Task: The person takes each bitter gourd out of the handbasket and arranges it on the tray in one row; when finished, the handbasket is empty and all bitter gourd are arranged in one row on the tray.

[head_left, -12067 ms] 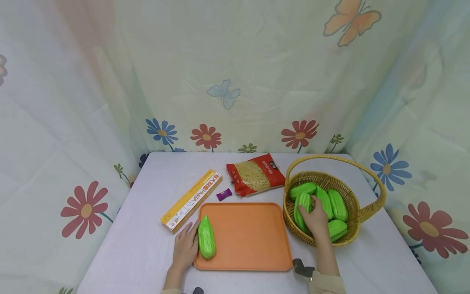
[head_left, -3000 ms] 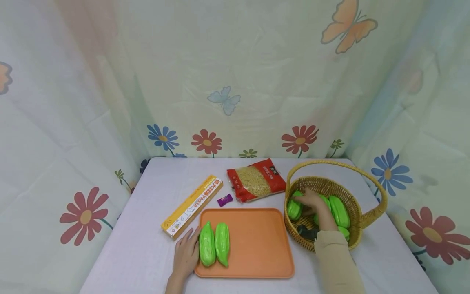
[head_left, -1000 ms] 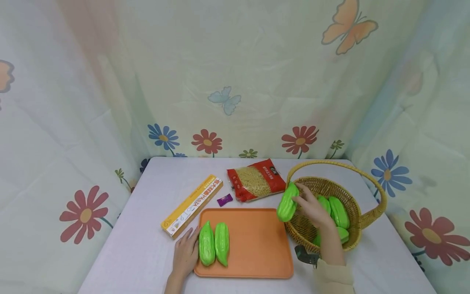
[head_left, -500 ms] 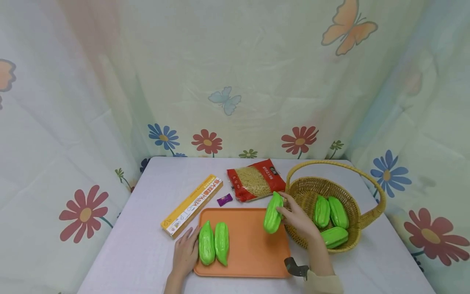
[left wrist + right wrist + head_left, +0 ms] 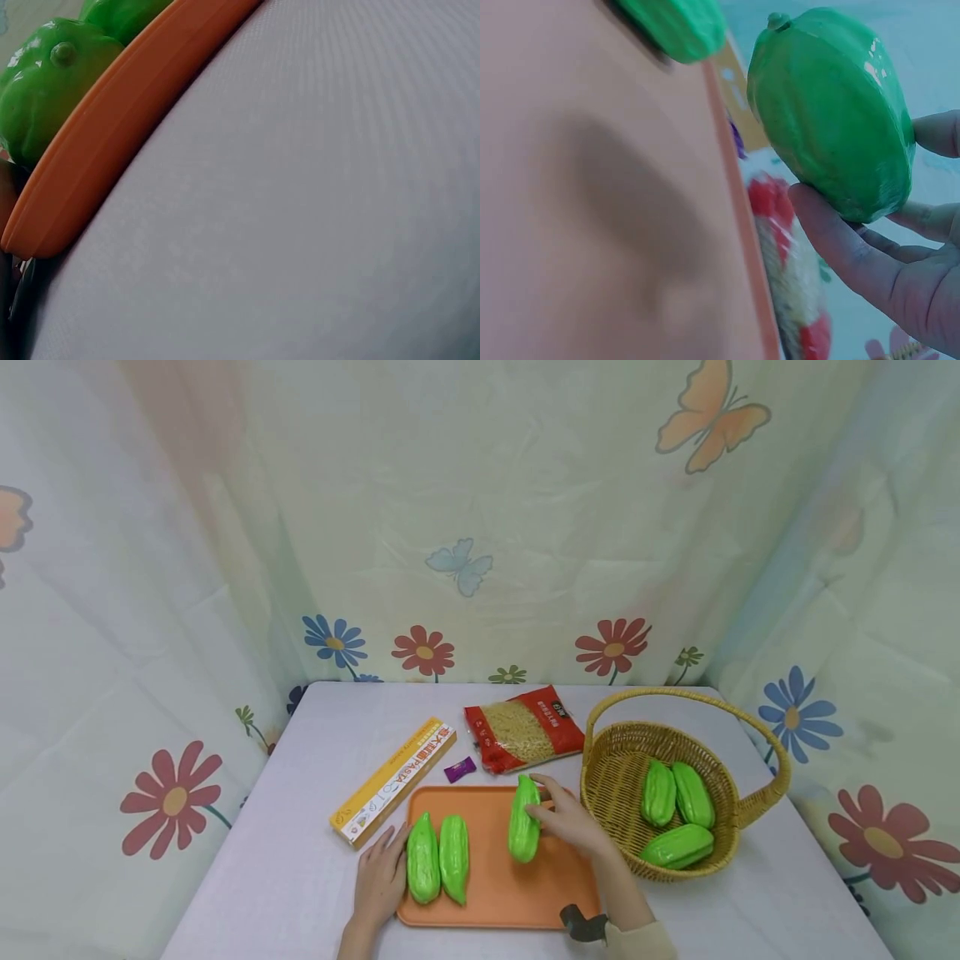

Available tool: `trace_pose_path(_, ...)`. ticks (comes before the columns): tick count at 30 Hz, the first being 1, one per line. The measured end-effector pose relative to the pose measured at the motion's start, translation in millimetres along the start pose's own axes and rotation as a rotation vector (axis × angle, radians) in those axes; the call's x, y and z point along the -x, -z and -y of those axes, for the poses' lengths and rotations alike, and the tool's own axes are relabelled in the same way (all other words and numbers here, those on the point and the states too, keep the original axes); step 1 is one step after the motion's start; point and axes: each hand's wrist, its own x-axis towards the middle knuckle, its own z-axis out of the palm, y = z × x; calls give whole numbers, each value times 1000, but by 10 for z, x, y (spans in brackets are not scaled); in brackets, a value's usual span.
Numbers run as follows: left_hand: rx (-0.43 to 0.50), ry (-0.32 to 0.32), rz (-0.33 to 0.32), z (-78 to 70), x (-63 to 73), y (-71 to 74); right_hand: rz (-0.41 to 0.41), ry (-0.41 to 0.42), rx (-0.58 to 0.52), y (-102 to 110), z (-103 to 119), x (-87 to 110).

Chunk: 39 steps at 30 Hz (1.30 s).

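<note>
My right hand [image 5: 573,825] pinches a green ribbed gourd [image 5: 522,831] between thumb and fingers, above the right half of the orange tray [image 5: 495,902]. In the right wrist view this gourd [image 5: 829,112] hangs clear of the tray, its shadow falling on the surface. Two more gourds lie side by side at the tray's left: one [image 5: 423,864] along the edge, the other [image 5: 453,860] just right of it. My left hand [image 5: 380,872] rests against the tray's left edge, beside the first gourd. The left wrist view shows the tray's orange side wall [image 5: 97,150] but little of that hand.
A wicker basket [image 5: 615,777] with a tall handle stands right of the tray, holding three gourds. Behind the tray lie a red pasta bag [image 5: 521,729], a small purple packet [image 5: 460,769] and a long yellow-and-white pasta box [image 5: 393,783]. Flowered curtains enclose the table.
A second gourd has come onto the tray since the oldest frame. More recently, my right hand lifted another from the basket and carried it left over the tray. My left hand stays put.
</note>
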Motion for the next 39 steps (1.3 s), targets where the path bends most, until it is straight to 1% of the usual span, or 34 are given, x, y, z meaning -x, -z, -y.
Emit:
trace_pose_path(3, 2, 5, 5, 4, 2, -3, 30, -1, 34, -91, -48, -36)
trace_pose_path(6, 5, 13, 10, 9, -2, -4, 46, 2, 107, -189, -77, -62)
trace_pose_path(10, 3, 21, 15, 12, -5, -6, 61, 27, 206, -308, -123, -100)
trace_pose_path(17, 5, 20, 9, 18, -3, -14, 76, 40, 286, -438, -184, -144)
trace_pose_path(21, 5, 29, 20, 22, -4, -10, 75, 58, 336, -513, -214, -164)
trace_pose_path(26, 4, 32, 25, 20, -2, -5, 87, 99, 344, -606, -247, -180)
trace_pose_path(29, -1, 29, 26, 14, -5, -7, 79, 120, 364, -650, -281, -198)
trace_pose_path(31, -1, 31, 27, 12, -7, -9, 69, 120, 379, -674, -303, -210)
trace_pose_path(35, -2, 32, 25, 12, -5, -13, 55, 107, 375, -699, -311, -215)
trace_pose_path(39, -1, 40, 29, 14, -4, -15, 63, 111, 389, -711, -271, -184)
